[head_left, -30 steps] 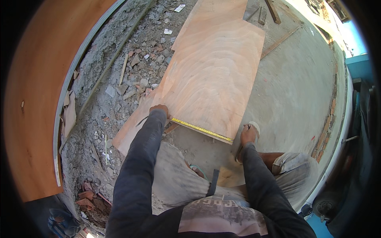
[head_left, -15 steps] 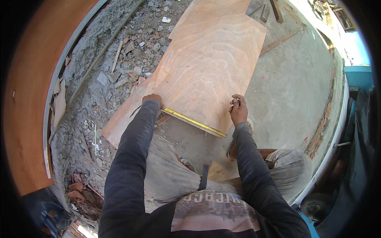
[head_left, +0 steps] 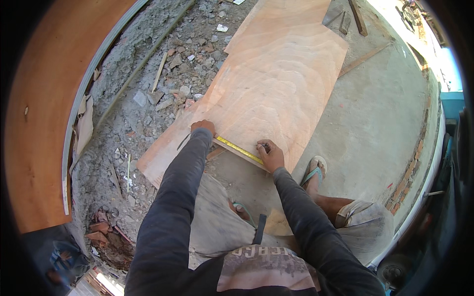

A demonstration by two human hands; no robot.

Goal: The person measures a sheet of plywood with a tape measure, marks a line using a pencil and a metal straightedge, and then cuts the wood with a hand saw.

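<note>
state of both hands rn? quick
Left hand: curled at the left end of the yellow tape; grip hidden, can't tell.
Right hand: partly curled over the plywood, by the tape; can't tell if holding anything.

Dark grey sleeves (head_left: 170,217) flank a black shirt (head_left: 205,281) with a faded picture print (head_left: 269,276); beyond the shirt show dusty pale trousers (head_left: 212,217), a dark strap (head_left: 259,228) and teal-strapped flip-flops (head_left: 316,171).

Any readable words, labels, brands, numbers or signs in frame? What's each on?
Black shirt: one line of pale lettering above a picture print; wording not copied here.
Yellow tape measure: markings too small to read.
Plywood sheet: no lettering I can make out.
No other text is legible.
</note>
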